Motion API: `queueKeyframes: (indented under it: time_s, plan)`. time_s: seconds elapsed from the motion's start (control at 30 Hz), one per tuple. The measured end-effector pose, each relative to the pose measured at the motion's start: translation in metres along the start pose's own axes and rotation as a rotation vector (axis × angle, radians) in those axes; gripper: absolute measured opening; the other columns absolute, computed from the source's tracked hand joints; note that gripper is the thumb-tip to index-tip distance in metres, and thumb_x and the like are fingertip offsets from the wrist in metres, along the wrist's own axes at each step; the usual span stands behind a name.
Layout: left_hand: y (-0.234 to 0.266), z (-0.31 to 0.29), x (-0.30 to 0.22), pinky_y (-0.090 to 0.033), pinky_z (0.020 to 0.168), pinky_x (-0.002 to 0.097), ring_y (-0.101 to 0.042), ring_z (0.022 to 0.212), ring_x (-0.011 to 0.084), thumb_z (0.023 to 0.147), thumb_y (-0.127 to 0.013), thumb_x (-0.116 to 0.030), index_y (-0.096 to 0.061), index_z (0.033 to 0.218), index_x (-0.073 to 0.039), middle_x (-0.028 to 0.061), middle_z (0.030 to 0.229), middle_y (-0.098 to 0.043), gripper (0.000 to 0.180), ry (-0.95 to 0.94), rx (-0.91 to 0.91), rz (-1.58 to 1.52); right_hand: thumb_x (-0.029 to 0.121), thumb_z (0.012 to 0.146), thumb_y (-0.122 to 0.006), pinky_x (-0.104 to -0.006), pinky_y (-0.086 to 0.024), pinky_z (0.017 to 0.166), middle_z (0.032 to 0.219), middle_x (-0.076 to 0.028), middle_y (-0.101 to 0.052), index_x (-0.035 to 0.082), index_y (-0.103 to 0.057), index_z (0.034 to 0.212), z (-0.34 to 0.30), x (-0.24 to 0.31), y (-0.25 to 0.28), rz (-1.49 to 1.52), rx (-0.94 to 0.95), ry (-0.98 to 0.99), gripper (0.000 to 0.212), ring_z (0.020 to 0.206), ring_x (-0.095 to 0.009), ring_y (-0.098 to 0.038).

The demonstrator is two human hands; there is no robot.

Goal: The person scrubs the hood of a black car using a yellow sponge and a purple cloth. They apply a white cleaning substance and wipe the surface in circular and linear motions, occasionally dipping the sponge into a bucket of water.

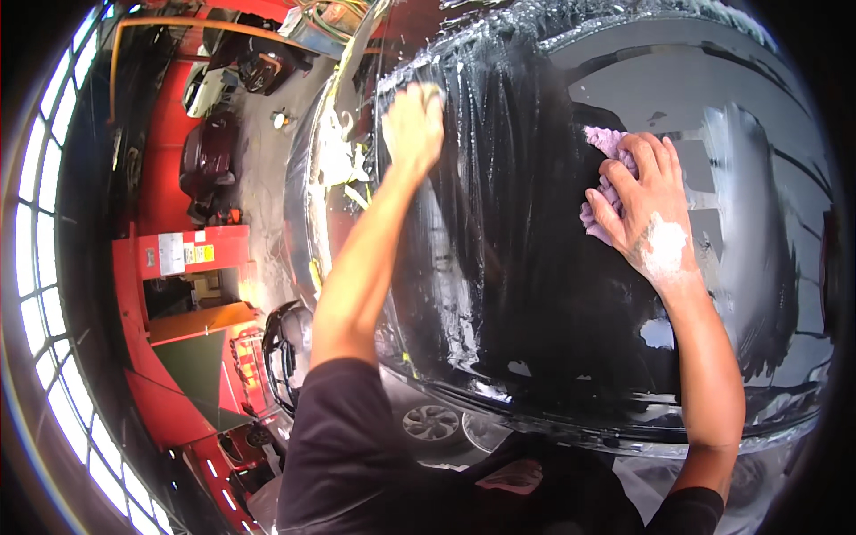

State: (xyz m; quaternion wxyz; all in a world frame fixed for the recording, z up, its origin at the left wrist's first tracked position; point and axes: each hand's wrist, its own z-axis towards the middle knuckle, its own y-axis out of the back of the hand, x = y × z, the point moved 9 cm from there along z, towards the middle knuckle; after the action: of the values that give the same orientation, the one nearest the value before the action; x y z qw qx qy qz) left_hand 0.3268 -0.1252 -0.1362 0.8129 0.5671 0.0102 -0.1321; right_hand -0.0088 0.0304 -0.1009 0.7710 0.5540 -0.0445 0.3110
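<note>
A glossy black car panel point(544, 267) spreads beneath both of my hands, wet and streaked with whitish residue. My left hand point(413, 132) is closed and pressed to the panel near its left edge; whatever its curled fingers hold is hidden under them. Farther right, my right hand point(649, 196) grips a crumpled purple cloth point(606, 187) against the dark surface. The cloth bunches out to the left of the fingers and thumb. A white smear covers the back of my right hand near the wrist.
Yellow and white masking strips point(337, 160) line the panel's left side. Below its near edge shows a car wheel point(431, 423). A loose black bumper point(283, 352) stands at left, by a red wall point(169, 366). Other cars, including a dark red one point(208, 156), stand farther off.
</note>
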Motion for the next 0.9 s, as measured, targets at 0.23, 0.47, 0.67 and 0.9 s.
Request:
queueKeyframes:
  time_s: [0.23,0.47,0.67,0.9]
  plan:
    - [0.066,-0.22,-0.062,-0.043,0.086,0.0485,-0.062,0.098,0.0392,0.103,-0.068,-0.028,-0.066,0.126,0.003,0.0214,0.109,-0.062,0.039,-0.224,0.117,-0.051,0.027,0.095,-0.078,-0.0643,-0.034,0.127,0.136,-0.022,-0.06,0.003,-0.072,0.111,-0.002,0.001,0.001,-0.016,-0.002,-0.024,0.029,0.142,-0.045,-0.05]
    - [-0.011,0.058,0.0,-0.053,0.091,0.0585,-0.07,0.106,0.0489,0.107,-0.062,-0.039,-0.061,0.119,-0.006,0.0267,0.113,-0.072,0.035,0.02,0.009,0.114,0.027,0.095,-0.078,-0.0647,-0.035,0.125,0.135,-0.022,-0.061,0.004,-0.073,0.111,-0.002,0.008,0.006,0.011,-0.025,0.024,0.029,0.14,-0.045,-0.052]
    - [0.029,-0.012,-0.029,-0.054,0.097,0.0561,-0.07,0.115,0.0472,0.107,-0.064,-0.037,-0.063,0.125,-0.004,0.027,0.121,-0.072,0.038,0.059,0.039,-0.129,0.028,0.096,-0.077,-0.0621,-0.037,0.124,0.132,-0.021,-0.063,0.002,-0.076,0.109,-0.005,0.0,0.001,0.011,-0.093,0.061,0.029,0.133,-0.042,-0.057]
    - [0.124,-0.33,-0.041,-0.051,0.107,0.0404,-0.066,0.118,0.0256,0.106,-0.072,-0.019,-0.057,0.143,0.004,0.0179,0.128,-0.069,0.046,0.524,-0.253,-0.713,0.029,0.098,-0.074,-0.0551,-0.041,0.12,0.132,-0.021,-0.066,0.001,-0.078,0.113,-0.007,0.004,-0.003,0.002,-0.121,0.074,0.032,0.129,-0.041,-0.06]
